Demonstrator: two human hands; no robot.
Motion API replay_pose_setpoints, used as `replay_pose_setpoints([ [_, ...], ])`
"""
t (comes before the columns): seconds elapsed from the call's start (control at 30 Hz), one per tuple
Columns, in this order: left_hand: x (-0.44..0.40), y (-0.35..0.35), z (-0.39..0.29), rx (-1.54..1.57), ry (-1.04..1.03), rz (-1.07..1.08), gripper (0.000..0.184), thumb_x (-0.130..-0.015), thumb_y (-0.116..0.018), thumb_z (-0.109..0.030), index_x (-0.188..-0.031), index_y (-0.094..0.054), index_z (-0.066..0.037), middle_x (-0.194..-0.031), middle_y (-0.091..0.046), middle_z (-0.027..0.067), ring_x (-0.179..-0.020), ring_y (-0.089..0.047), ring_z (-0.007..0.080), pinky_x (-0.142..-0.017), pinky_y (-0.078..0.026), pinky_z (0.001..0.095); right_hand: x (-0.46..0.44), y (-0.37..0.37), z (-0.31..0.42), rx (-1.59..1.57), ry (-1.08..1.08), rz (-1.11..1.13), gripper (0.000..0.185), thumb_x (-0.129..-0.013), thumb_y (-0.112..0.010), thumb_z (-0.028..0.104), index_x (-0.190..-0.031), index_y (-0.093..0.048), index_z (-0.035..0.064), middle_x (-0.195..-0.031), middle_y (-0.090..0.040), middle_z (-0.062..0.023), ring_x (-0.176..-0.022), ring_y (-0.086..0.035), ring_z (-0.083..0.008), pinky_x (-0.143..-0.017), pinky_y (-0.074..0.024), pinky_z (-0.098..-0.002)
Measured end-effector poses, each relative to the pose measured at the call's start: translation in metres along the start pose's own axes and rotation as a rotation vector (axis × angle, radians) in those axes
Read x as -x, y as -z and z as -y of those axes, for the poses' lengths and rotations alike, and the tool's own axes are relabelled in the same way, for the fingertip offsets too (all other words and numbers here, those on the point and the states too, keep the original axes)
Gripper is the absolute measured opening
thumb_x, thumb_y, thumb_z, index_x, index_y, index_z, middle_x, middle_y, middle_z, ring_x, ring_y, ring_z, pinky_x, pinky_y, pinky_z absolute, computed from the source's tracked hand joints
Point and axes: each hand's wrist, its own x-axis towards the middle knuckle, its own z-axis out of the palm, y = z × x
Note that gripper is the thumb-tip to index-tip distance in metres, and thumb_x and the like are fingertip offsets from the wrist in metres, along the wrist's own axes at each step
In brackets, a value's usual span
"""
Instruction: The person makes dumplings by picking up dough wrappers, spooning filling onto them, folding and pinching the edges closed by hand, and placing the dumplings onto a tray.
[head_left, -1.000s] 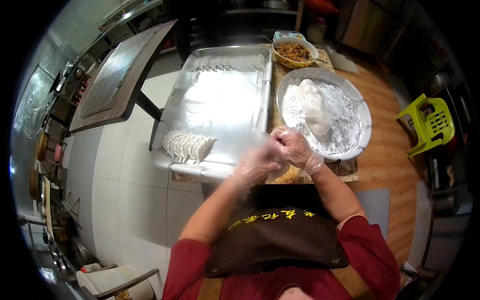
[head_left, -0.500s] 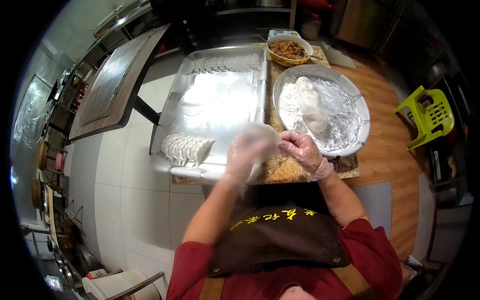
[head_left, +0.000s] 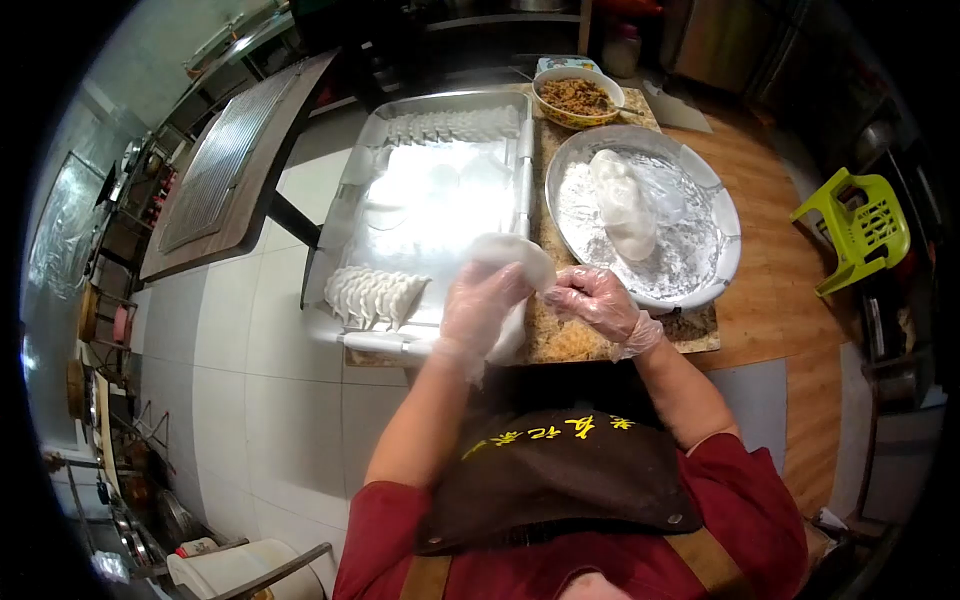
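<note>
My left hand [head_left: 484, 308], in a clear plastic glove, holds a thin round white wrapper [head_left: 515, 258] over the near right corner of the metal tray [head_left: 435, 205]. My gloved right hand [head_left: 597, 303] has its fingers pinched at the right edge of the wrapper. Folded white dumplings [head_left: 376, 295] lie in the tray's near left corner, and a row of dumplings [head_left: 455, 126] lines its far end. To the right, a long lump of white dough [head_left: 623, 208] rests in a wide round pan [head_left: 727, 215] dusted with flour.
Behind the pan sits a bowl of brown filling [head_left: 578, 98] with a spoon in it. A dark table [head_left: 245, 190] with a ridged board is at the left. A yellow-green plastic chair [head_left: 858, 232] stands at the right, and a white bucket [head_left: 235, 570] at the lower left.
My left hand has moved left and up, away from my right hand, and the wrapper has come into clear view. My right hand has shifted slightly right and down.
</note>
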Motion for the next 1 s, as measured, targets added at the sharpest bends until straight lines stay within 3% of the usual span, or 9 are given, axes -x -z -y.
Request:
replay_pose_setpoints([
  [0.1,0.001,0.002,-0.005,0.134,-0.026,0.139,0.016,-0.093,-0.051,-0.004,-0.108,-0.056,-0.003,-0.105,-0.061,0.0133,-0.094,-0.062,0.0243,-0.085,-0.050,0.0365,0.007,0.002,0.019,-0.250,0.022,-0.143,0.026,-0.094,-0.063,0.020,-0.108,-0.064,-0.0017,-0.089,-0.065,-0.0037,-0.075,-0.057,-0.0097,-0.069,-0.0483,-0.0251],
  [0.3,-0.001,-0.003,-0.004,0.139,-0.027,0.295,0.017,-0.092,-0.052,-0.004,-0.109,-0.056,-0.002,-0.100,-0.061,0.0123,-0.093,-0.062,0.0241,-0.084,-0.050,0.0360,0.001,0.002,0.000,-0.289,0.094,-0.125,0.023,-0.091,-0.065,0.017,-0.106,-0.066,-0.0011,-0.093,-0.066,-0.0033,-0.080,-0.059,-0.0098,-0.072,-0.0492,-0.0242],
  [0.37,-0.002,-0.001,0.004,0.093,0.049,0.065,0.019,-0.092,-0.053,-0.003,-0.111,-0.056,-0.002,-0.102,-0.061,0.0117,-0.094,-0.062,0.0228,-0.084,-0.051,0.0350,-0.001,0.002,0.002,-0.214,0.114,-0.133,0.018,-0.088,-0.068,0.006,-0.104,-0.065,-0.0008,-0.095,-0.064,-0.0018,-0.085,-0.059,-0.0095,-0.078,-0.0508,-0.0230],
  [0.53,-0.003,0.003,0.008,0.071,0.087,0.037,0.021,-0.092,-0.054,-0.002,-0.113,-0.056,-0.002,-0.106,-0.060,0.0105,-0.095,-0.062,0.0214,-0.085,-0.051,0.0345,-0.002,-0.002,0.011,-0.142,0.161,-0.153,0.011,-0.087,-0.067,0.002,-0.098,-0.065,-0.0001,-0.093,-0.062,-0.0009,-0.085,-0.060,-0.0092,-0.077,-0.0507,-0.0223],
  [0.6,-0.002,0.001,0.006,0.064,0.077,0.073,0.020,-0.092,-0.054,-0.003,-0.112,-0.056,-0.003,-0.106,-0.061,0.0100,-0.094,-0.062,0.0203,-0.083,-0.051,0.0335,-0.004,0.002,0.008,-0.122,0.176,-0.091,0.024,-0.086,-0.070,0.011,-0.106,-0.064,0.0000,-0.101,-0.068,-0.0085,-0.096,-0.064,-0.0149,-0.085,-0.0532,-0.0290],
  [0.73,0.001,0.002,0.002,0.063,0.060,0.141,0.019,-0.091,-0.054,-0.004,-0.110,-0.056,-0.005,-0.105,-0.061,0.0096,-0.093,-0.061,0.0190,-0.081,-0.051,0.0320,-0.005,0.002,0.008,-0.169,0.197,-0.054,0.023,-0.085,-0.070,0.010,-0.106,-0.064,0.0005,-0.098,-0.068,-0.0088,-0.093,-0.064,-0.0151,-0.084,-0.0534,-0.0279],
  [0.83,0.000,0.009,0.003,0.119,0.108,0.167,0.026,-0.089,-0.066,-0.010,-0.114,-0.060,-0.008,-0.112,-0.062,0.0072,-0.102,-0.061,0.0204,-0.093,-0.050,0.0382,-0.001,0.005,0.013,-0.028,0.158,-0.064,0.023,-0.085,-0.069,0.011,-0.105,-0.064,0.0006,-0.097,-0.068,-0.0093,-0.091,-0.063,-0.0144,-0.082,-0.0534,-0.0266],
  [0.93,0.001,0.008,0.000,0.129,0.143,0.171,0.026,-0.089,-0.066,-0.010,-0.114,-0.061,-0.008,-0.111,-0.062,0.0072,-0.102,-0.061,0.0205,-0.094,-0.049,0.0385,0.002,0.012,0.023,-0.083,0.043,0.019,0.023,-0.087,-0.068,0.014,-0.106,-0.065,0.0011,-0.098,-0.068,-0.0091,-0.091,-0.063,-0.0145,-0.081,-0.0533,-0.0265],
  [1.0,0.004,0.005,-0.002,0.088,0.200,0.061,0.027,-0.088,-0.066,-0.011,-0.114,-0.061,-0.007,-0.110,-0.063,0.0072,-0.102,-0.061,0.0202,-0.092,-0.050,0.0376,0.004,0.014,0.032,-0.277,-0.004,-0.093,0.024,-0.089,-0.067,0.017,-0.108,-0.066,0.0021,-0.099,-0.068,-0.0080,-0.092,-0.063,-0.0145,-0.081,-0.0532,-0.0266],
])
